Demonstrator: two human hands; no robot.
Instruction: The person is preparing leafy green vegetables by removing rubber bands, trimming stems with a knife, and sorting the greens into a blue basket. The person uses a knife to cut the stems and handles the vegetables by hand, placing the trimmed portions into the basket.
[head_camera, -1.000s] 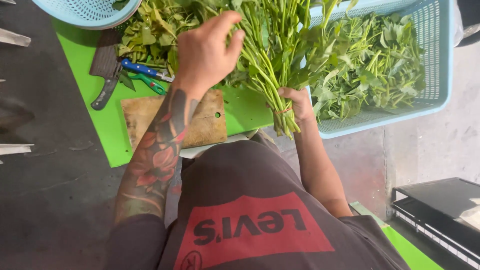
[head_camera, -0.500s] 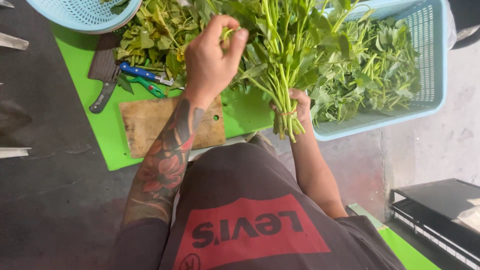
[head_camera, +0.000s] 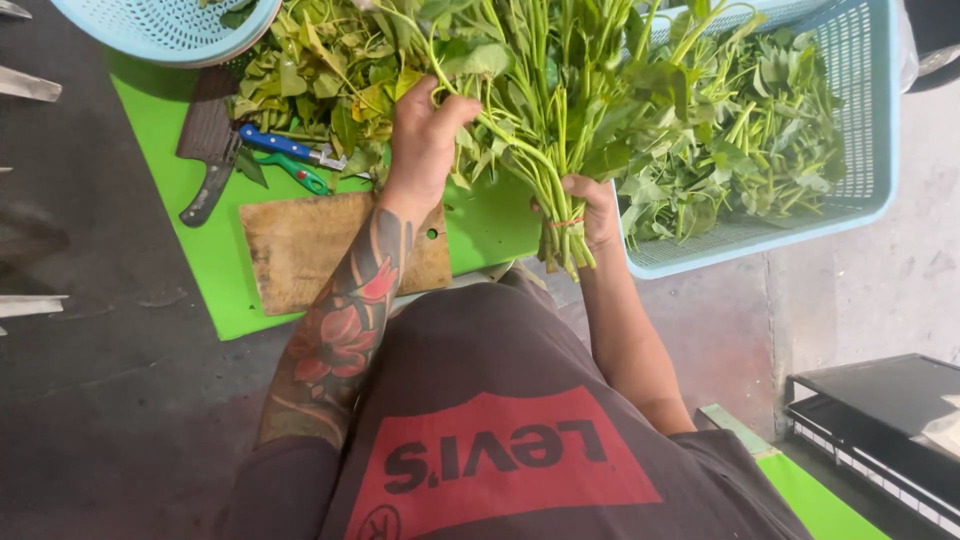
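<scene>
Up close, we clamp our right hand (head_camera: 592, 208) around the stalk ends of a leafy green bunch (head_camera: 560, 110), held over the near edge of the blue basket (head_camera: 860, 150). Our left hand (head_camera: 425, 140) pinches a stem beside it, above the wooden board (head_camera: 300, 245) and cleaver (head_camera: 208, 150).

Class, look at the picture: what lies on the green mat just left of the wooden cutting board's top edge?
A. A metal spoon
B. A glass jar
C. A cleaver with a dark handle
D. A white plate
C: a broad-bladed cleaver with a dark handle rests on the bright green mat, just above the left end of the worn rectangular wooden cutting board.
</scene>
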